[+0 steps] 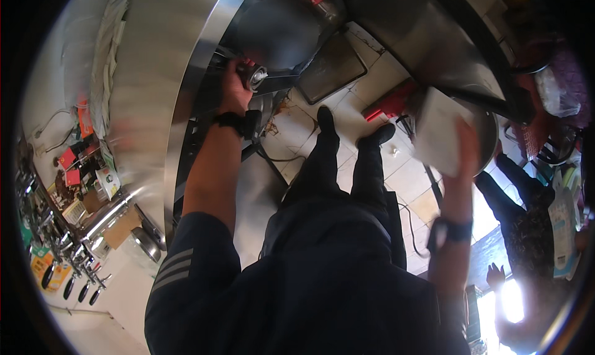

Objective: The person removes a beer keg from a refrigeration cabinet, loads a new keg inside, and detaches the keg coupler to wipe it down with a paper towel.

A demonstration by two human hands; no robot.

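My left hand (pixel 233 89) reaches forward to the dark shelving on the left, with a dark watch on the wrist. Its fingers close round a small dark cylindrical container (pixel 255 77) with something white at its end; part of the grip is hidden. Off to the right, my right hand (pixel 466 147) grips a white flat-sided block (pixel 439 132) by its near edge. Motion blurs both, so I cannot tell whether the block is a box or a board. Behind the block shows part of a round metal vessel (pixel 488 130).
A large dark grey disc (pixel 279 32) sits beyond my left hand. A dark tray-like panel (pixel 334 66) and a red object (pixel 389 101) lie ahead around the tiled floor (pixel 297 128). Taps (pixel 59 256) line the far left. Another person (pixel 527 249) stands close on the right.
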